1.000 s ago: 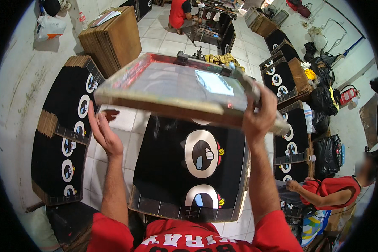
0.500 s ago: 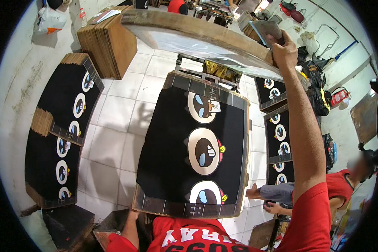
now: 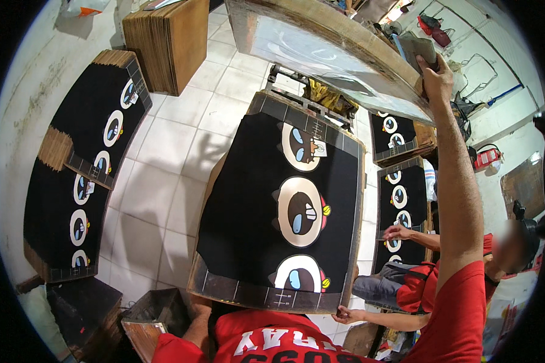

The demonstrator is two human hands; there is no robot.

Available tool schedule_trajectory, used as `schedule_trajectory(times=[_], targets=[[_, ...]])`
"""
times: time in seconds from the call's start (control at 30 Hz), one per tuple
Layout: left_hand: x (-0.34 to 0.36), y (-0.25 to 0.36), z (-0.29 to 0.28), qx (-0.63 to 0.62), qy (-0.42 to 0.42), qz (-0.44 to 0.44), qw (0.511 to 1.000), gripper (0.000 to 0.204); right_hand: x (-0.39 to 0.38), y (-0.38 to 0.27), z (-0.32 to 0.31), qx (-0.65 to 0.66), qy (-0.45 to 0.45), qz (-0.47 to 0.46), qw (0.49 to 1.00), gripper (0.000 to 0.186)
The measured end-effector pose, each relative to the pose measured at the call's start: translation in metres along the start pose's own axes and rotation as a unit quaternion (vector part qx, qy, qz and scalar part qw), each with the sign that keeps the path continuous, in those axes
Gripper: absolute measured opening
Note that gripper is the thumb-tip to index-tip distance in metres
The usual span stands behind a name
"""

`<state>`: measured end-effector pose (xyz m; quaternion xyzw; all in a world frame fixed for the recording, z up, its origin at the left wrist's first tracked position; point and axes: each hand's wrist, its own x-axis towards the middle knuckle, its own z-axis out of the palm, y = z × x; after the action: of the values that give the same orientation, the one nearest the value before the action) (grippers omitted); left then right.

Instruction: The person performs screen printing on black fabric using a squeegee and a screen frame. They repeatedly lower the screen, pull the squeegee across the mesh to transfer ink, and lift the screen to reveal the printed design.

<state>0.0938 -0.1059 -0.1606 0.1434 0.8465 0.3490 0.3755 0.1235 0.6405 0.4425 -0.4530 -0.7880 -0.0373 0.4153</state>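
Note:
My right hand is raised at the upper right, closed on the end of a tilted printing screen with a wooden frame and a grey piece at its corner. Below it lies a board bearing black fabric printed with round cartoon faces. My left hand is at the board's lower left corner, mostly under it, its fingers hidden.
A co-worker in red crouches at right, one hand at the board's lower right corner. Printed panels on boards line both sides. A stack of boards stands upper left; an open box is lower left.
The screen has been lifted and tilted toward the upper right. My left hand has dropped to the board's lower corner. The co-worker's hand has reached the board's lower right corner.

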Motion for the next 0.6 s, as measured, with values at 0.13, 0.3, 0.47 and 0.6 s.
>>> schedule_trajectory(times=[0.13,0.3,0.47,0.6], targets=[[-0.003,-0.005,0.003,0.008,-0.001,-0.017,1.0,0.049,0.0,-0.001,0.001,0.01,0.009,-0.016,1.0,0.059],[0.015,-0.03,0.01,-0.077,0.019,-0.015,0.997,0.046,-0.018,-0.018,0.0,-0.01,0.012,-0.02,1.0,0.058],[0.036,-0.029,0.003,-0.244,0.065,0.025,0.967,0.044,-0.024,-0.02,0.008,-0.012,0.026,-0.031,0.999,0.057],[0.05,0.013,-0.011,0.187,0.289,0.114,0.932,0.045,-0.013,-0.016,-0.004,0.0,0.002,-0.033,0.999,0.057]])
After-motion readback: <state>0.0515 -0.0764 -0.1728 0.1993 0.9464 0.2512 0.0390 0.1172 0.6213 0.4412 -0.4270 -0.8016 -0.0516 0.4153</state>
